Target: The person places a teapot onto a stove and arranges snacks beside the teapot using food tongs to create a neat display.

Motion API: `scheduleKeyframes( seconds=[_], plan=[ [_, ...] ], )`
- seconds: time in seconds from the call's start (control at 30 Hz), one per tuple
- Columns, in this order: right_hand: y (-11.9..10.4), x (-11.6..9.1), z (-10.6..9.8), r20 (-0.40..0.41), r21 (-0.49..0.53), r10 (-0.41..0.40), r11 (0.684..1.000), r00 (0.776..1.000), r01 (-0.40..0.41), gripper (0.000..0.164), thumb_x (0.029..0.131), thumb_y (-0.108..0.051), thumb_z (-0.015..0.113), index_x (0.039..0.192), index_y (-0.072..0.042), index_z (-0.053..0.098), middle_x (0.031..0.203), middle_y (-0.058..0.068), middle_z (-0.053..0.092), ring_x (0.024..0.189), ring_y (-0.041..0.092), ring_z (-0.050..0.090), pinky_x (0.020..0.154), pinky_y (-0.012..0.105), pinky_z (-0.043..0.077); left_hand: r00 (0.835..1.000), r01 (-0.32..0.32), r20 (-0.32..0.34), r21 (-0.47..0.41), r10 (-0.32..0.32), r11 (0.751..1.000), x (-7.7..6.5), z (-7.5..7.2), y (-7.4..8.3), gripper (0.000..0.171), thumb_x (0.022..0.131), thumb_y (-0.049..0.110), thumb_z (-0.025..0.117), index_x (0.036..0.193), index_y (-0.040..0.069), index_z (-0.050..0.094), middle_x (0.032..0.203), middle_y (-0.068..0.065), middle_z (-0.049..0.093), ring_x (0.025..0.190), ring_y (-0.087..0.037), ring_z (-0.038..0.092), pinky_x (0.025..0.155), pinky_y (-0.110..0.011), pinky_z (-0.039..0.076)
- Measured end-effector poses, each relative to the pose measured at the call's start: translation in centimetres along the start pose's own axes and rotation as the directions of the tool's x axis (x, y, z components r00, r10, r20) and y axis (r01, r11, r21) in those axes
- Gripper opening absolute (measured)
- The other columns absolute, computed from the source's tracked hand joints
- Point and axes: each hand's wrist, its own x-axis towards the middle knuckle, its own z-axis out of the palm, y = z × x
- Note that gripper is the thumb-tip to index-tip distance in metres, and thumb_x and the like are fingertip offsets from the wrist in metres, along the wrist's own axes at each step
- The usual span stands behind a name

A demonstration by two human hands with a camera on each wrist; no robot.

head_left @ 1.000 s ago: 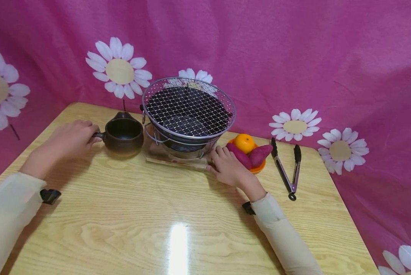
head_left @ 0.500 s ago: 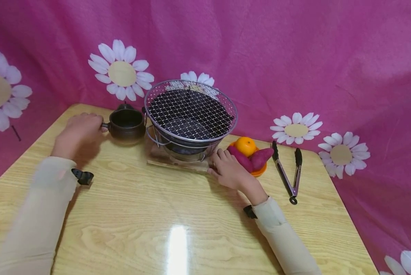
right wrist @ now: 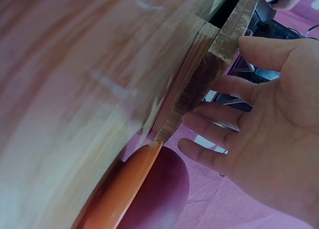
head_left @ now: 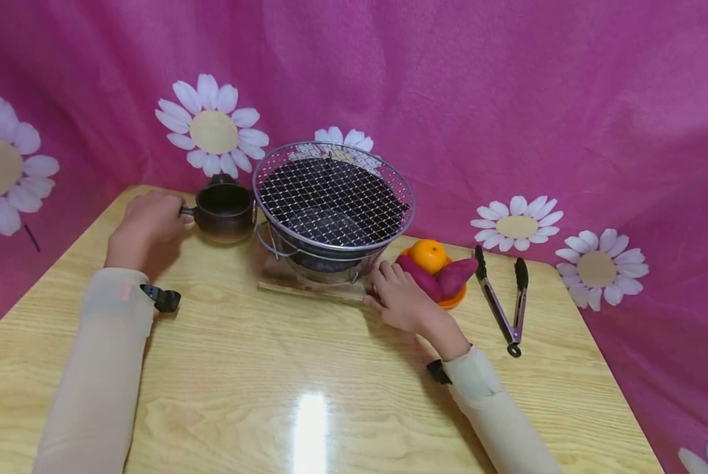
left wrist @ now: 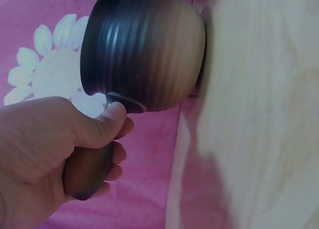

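Note:
My left hand [head_left: 152, 217] grips the side handle of a dark brown clay pot [head_left: 226, 214]. In the left wrist view, fingers wrap the stubby handle [left wrist: 87, 174], with the thumb near where it joins the ribbed pot. The pot's base is right at the tabletop, and its rim faces up. Close on its right stands a round tabletop grill [head_left: 330, 204] with a wire mesh top, set on a wooden board [head_left: 312, 291]. My right hand [head_left: 404, 299] is at the board's right end, fingers extended and slightly bent; the right wrist view shows the fingertips along the board's edge.
An orange dish [head_left: 453, 301] by my right hand holds an orange [head_left: 428, 255] and purple sweet potatoes [head_left: 457, 276]. Farther right lie spread tongs [head_left: 502, 309] with black tips. A pink flowered cloth [head_left: 449, 118] hangs behind the wooden table [head_left: 241, 382].
My left hand has shifted the pot rightward, closer to the grill, and the left forearm has swung inward. My right hand has stayed at the board's end.

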Motion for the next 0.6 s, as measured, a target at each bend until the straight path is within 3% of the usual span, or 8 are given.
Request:
scheduleKeyframes(
  seconds=[0.1,0.27,0.4,0.5,0.6],
  plan=[
    [0.0,0.0,0.0,-0.006,0.003,-0.007,1.0,1.0,0.007,0.022,0.102,-0.026,0.06,0.104,-0.007,0.049,0.1,0.01,0.042,0.097,0.028,0.042,0.084,0.041,0.036,0.998,-0.02,-0.066,0.019,0.022,1.0,-0.3,0.0,0.0,0.026,0.093,0.02,0.063,0.074,0.003,0.06,0.077,-0.016,0.057,0.08,-0.039,0.055,0.074,-0.051,0.044],
    [-0.1,-0.1,0.0,0.001,0.003,-0.008,1.0,1.0,0.008,0.023,0.102,-0.027,0.06,0.106,-0.007,0.049,0.1,0.009,0.042,0.095,0.029,0.042,0.084,0.04,0.037,0.985,-0.015,-0.172,0.043,0.022,0.999,-1.3,-0.9,0.3,0.016,0.09,0.011,0.063,0.088,-0.005,0.062,0.088,-0.025,0.06,0.088,-0.046,0.054,0.078,-0.057,0.045],
    [-0.1,-0.1,-0.1,0.001,0.006,0.001,1.0,1.0,-0.001,0.022,0.102,-0.027,0.059,0.107,-0.007,0.05,0.101,0.009,0.043,0.095,0.029,0.043,0.084,0.04,0.038,0.979,0.006,-0.206,0.075,0.01,0.997,-1.1,-2.7,0.4,0.024,0.093,0.014,0.062,0.098,-0.01,0.062,0.096,-0.03,0.06,0.094,-0.05,0.053,0.078,-0.064,0.046],
    [0.0,-0.2,-0.1,0.0,0.007,0.002,1.0,1.0,-0.002,0.022,0.102,-0.027,0.059,0.107,-0.007,0.05,0.101,0.009,0.043,0.095,0.029,0.043,0.084,0.04,0.038,0.976,0.032,-0.216,0.088,-0.013,0.996,-1.0,-3.9,0.6,0.029,0.095,0.018,0.063,0.1,-0.01,0.062,0.096,-0.03,0.059,0.094,-0.05,0.052,0.076,-0.065,0.046],
    [0.1,-0.2,0.0,-0.007,0.008,-0.004,1.0,1.0,0.004,0.021,0.102,-0.026,0.059,0.106,-0.008,0.049,0.101,0.009,0.043,0.095,0.029,0.043,0.084,0.04,0.038,0.964,0.055,-0.265,0.076,-0.033,0.996,-1.4,-4.7,1.0,0.027,0.093,0.018,0.063,0.096,-0.009,0.063,0.092,-0.029,0.059,0.09,-0.05,0.053,0.07,-0.064,0.046]
  ],
)
